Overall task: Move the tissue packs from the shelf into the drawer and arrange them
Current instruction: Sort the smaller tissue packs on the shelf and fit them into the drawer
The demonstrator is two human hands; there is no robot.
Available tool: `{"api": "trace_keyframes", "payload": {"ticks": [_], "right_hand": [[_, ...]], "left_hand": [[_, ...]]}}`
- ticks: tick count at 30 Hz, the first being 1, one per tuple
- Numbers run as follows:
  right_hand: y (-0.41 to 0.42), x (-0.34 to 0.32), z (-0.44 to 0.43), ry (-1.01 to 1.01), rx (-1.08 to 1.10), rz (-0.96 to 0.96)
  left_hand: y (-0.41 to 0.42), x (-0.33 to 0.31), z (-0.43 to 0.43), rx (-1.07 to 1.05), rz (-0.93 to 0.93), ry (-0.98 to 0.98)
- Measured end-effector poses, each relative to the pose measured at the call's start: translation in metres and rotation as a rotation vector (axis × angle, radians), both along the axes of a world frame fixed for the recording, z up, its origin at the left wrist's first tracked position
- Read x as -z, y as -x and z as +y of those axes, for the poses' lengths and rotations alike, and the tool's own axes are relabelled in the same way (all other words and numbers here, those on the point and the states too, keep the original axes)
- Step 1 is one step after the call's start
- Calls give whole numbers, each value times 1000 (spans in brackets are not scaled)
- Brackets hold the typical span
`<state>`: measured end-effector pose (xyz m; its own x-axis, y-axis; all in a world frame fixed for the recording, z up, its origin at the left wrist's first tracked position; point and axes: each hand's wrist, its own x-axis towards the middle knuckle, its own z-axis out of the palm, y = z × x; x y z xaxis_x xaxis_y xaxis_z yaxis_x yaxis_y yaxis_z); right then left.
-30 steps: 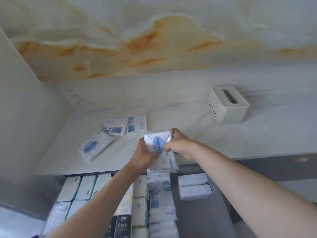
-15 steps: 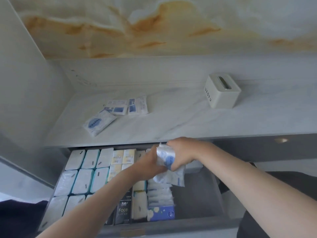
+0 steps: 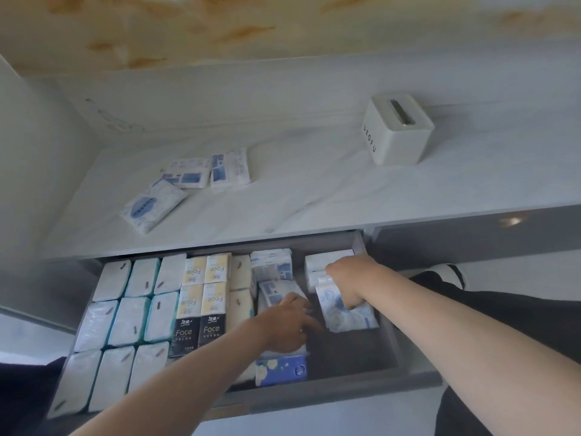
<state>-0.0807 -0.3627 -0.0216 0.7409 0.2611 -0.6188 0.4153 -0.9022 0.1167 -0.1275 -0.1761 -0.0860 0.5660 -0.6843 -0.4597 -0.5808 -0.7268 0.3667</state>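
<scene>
The left of the open grey drawer [image 3: 352,352] is filled with neat rows of packs [image 3: 130,319], yet three white-and-blue plastic tissue packs [image 3: 188,174] lie on the far, pale marble-look shelf [image 3: 314,190], not yet moved. My left hand [image 3: 286,322] rests loose-fingered, holding nothing, on the middle column [image 3: 272,265]. My right hand [image 3: 347,284] grips a crinkly white-and-blue pack [image 3: 349,317] over the drawer's bare right side.

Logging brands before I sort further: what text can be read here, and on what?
"UEOFU": side of the white tissue box on the shelf.
"Face": upright on the black packs in the drawer, upside down on the cream packs behind them.
Blue print on the three shelf packs: too blurred to read.
</scene>
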Motion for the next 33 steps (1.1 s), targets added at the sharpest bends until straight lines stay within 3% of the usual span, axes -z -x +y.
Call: {"api": "trace_keyframes", "payload": {"ticks": [9,16,26,30,33], "right_hand": [[-13,11,1,19,40,60],[-5,14,12,21,-13,104],[20,31,57,-350,-217,-136],[39,57,78,-468,-251,-264],[46,71,82,-583,-181,-218]], "left_hand": [[-5,14,-12,118,-14,-191],[-32,-1,16,186,-263,-73],[-57,6,44,-229,-470,68],[-56,9,58,-242,-540,101],[-50,11,75,-222,-466,133]]}}
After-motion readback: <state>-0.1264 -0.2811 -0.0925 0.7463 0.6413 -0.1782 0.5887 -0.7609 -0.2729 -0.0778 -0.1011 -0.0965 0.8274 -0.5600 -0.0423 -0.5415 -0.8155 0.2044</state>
